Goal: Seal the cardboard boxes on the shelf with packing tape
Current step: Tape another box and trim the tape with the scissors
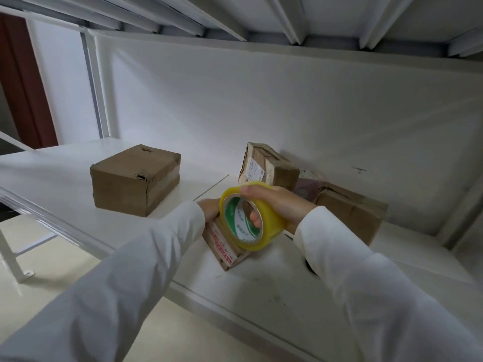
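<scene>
Packing tape roll (pixel 257 226), yellowish-clear with a green-printed core, sits in the right hand (pixel 281 202). Head view only. Right fingers (pixel 254 218) curl through the core hole, thumb over the outer rim at the top; grip is closed around the roll. Roll held tilted, just above a small cardboard box (pixel 224 244) whose near edge carries red-and-white printed tape.

Left hand (pixel 209 209) lies on that small box, just left of the roll and mostly hidden behind it and the white sleeve (pixel 146 257); whether its fingers are curled or flat cannot be told.

Beyond the right fingers, upright against the back panel, stands a taped box with a white label (pixel 261 165). To the right of the right wrist, a larger brown box (pixel 352 212) lies tilted, touching the labelled one or nearly so.

Well to the left of both hands, a closed brown box (pixel 134 180) rests flat, with small tears in its top face.

All boxes sit on a white metal shelf (pixel 261 296); the ribbed underside of the shelf above (pixel 235 17) runs overhead.
</scene>
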